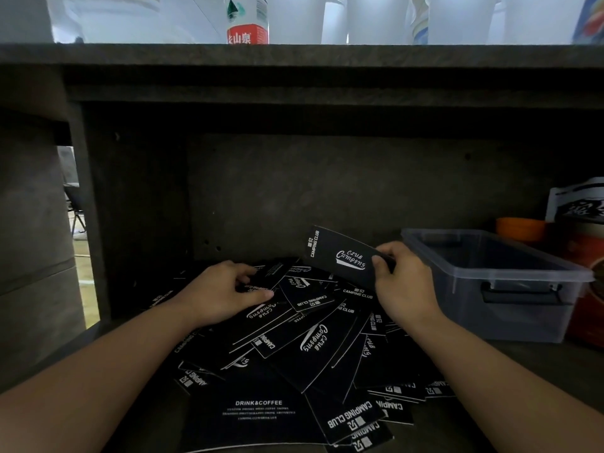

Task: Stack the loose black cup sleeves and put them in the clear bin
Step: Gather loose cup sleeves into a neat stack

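Sleeves: loose black cup sleeves [294,348] lie in a scattered, overlapping heap on the shelf [523,358] under both hands, not yet squared into a stack.
Right hand: the right hand [403,282] pinches one sleeve [340,255] by its near end, thumb on the printed face and the other fingers [387,251] curled behind it, holding it clear above the heap; probably it is the start of a stack, raised so more can be added.
Left hand: the left hand [225,291] rests on the far left of the heap, fingers loosely curled with their tips on a sleeve; whether they grip it or only press it I cannot tell. It looks set to draw out the next sleeve.
Bin: the clear bin [510,289] stands open just right of the right hand's fingers, holding no sleeves that I can see; it sits close so a finished stack needs only a short move.
Progress: early, most sleeves still loose.
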`<action>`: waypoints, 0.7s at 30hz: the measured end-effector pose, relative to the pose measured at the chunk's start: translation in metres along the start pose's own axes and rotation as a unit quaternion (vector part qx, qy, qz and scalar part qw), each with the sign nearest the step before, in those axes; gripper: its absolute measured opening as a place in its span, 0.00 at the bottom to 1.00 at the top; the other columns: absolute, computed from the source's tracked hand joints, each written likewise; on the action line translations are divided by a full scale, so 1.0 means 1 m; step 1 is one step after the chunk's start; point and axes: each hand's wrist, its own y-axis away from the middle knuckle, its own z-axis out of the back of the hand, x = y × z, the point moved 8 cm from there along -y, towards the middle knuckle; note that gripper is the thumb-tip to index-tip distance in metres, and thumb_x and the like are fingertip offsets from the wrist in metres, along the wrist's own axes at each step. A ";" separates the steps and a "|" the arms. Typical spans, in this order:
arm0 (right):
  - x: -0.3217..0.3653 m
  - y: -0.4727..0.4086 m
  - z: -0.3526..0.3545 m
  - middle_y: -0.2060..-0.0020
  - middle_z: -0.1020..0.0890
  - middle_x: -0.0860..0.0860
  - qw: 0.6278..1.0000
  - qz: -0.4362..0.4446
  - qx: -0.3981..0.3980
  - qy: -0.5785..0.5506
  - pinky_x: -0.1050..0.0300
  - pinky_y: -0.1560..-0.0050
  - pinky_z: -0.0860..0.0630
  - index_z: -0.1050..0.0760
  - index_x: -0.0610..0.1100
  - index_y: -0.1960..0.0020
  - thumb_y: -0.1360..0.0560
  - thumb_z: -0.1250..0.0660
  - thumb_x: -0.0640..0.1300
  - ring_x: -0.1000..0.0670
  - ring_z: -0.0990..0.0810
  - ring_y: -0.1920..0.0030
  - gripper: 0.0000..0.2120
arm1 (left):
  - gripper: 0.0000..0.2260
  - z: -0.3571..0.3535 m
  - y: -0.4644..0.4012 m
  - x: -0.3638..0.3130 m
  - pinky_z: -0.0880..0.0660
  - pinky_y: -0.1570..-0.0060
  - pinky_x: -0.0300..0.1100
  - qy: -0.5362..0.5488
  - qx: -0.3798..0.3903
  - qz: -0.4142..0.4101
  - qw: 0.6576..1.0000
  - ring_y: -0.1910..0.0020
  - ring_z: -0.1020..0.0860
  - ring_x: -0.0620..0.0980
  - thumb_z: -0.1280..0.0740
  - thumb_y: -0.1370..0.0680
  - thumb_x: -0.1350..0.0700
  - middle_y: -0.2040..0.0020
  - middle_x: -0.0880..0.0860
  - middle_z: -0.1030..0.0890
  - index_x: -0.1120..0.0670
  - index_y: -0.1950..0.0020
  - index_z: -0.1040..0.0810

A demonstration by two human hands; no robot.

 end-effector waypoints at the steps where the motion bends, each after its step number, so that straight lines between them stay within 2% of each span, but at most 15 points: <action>1: 0.000 0.000 -0.001 0.56 0.21 0.52 1.000 0.000 0.002 0.001 0.62 0.55 0.32 0.24 0.45 0.48 0.21 0.37 0.41 0.53 0.25 0.55 0.05 | 0.35 0.000 -0.001 0.000 0.29 0.44 0.36 -0.018 -0.008 -0.001 1.000 0.41 0.26 0.43 0.35 0.32 0.30 0.37 0.48 0.25 0.48 0.30 0.27; 4: 0.000 0.001 -0.003 0.56 0.20 0.51 1.000 0.001 0.011 0.010 0.62 0.55 0.32 0.24 0.45 0.48 0.21 0.37 0.41 0.53 0.25 0.55 0.05 | 0.27 0.001 -0.001 0.000 0.30 0.37 0.40 -0.036 -0.026 0.002 0.999 0.36 0.26 0.45 0.33 0.27 0.36 0.34 0.47 0.24 0.49 0.33 0.24; 8: 0.000 0.000 -0.005 0.54 0.18 0.50 1.000 0.000 0.022 0.019 0.59 0.53 0.28 0.22 0.45 0.48 0.21 0.37 0.42 0.51 0.22 0.53 0.06 | 0.25 0.001 -0.003 -0.001 0.28 0.40 0.39 -0.056 -0.045 -0.002 0.997 0.39 0.24 0.45 0.33 0.26 0.36 0.37 0.47 0.22 0.50 0.34 0.24; 12: 0.003 0.001 -0.006 0.53 0.16 0.49 0.999 0.015 0.032 0.028 0.58 0.49 0.25 0.20 0.45 0.47 0.22 0.36 0.41 0.50 0.20 0.51 0.08 | 0.23 0.003 -0.001 -0.007 0.27 0.39 0.41 -0.082 -0.053 -0.025 0.995 0.38 0.23 0.47 0.35 0.23 0.40 0.37 0.50 0.21 0.49 0.31 0.27; 15: 0.003 0.001 -0.006 0.53 0.16 0.50 0.999 0.022 0.035 0.025 0.65 0.53 0.29 0.19 0.45 0.46 0.22 0.36 0.40 0.54 0.22 0.54 0.08 | 0.19 0.008 0.001 -0.015 0.25 0.45 0.40 -0.134 -0.057 -0.057 0.988 0.45 0.21 0.46 0.41 0.20 0.40 0.44 0.48 0.17 0.46 0.34 0.23; 18: 0.001 0.000 -0.006 0.53 0.16 0.51 0.999 0.025 0.037 0.024 0.77 0.62 0.33 0.19 0.45 0.47 0.22 0.36 0.39 0.56 0.23 0.55 0.09 | 0.18 0.009 0.000 -0.012 0.23 0.48 0.41 -0.128 -0.061 -0.058 0.988 0.51 0.19 0.44 0.40 0.21 0.39 0.52 0.48 0.16 0.44 0.37 0.21; 21: 0.002 0.000 -0.007 0.53 0.16 0.51 0.998 0.032 0.039 0.026 0.82 0.64 0.34 0.19 0.45 0.47 0.22 0.36 0.39 0.56 0.24 0.57 0.09 | 0.24 0.006 -0.001 -0.004 0.26 0.43 0.39 -0.078 -0.066 -0.029 0.994 0.43 0.22 0.45 0.35 0.25 0.37 0.41 0.50 0.19 0.46 0.32 0.26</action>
